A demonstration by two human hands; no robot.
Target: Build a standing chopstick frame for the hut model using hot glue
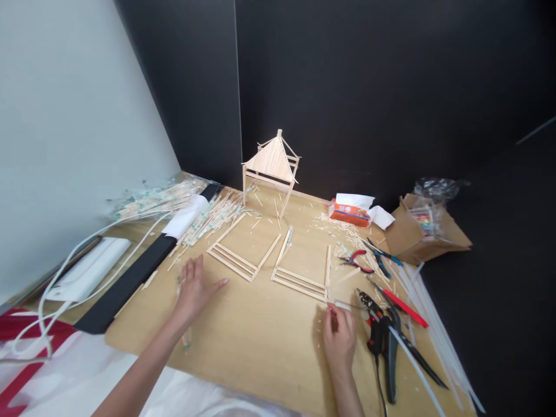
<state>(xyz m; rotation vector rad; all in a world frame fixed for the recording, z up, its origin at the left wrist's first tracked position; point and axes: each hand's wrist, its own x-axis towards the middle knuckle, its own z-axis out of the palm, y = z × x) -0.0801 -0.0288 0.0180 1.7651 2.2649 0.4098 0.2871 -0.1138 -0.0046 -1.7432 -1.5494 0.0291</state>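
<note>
My left hand hovers over or rests on the left of the board, fingers spread and thumb out. Beneath its wrist a few thin wooden sticks show in part. My right hand is closed, its fingertips curled together at the lower right corner of a stick frame. Whatever it may pinch is too small to make out. To the left lies a second stick frame, three-sided like the first. Behind both stands a small stick model with a peaked roof on thin legs.
A glue gun, cutters, red-handled pliers and glue sticks lie at right. Behind them are a tissue pack and a cardboard box. Stick bundles and a white cable occupy the left.
</note>
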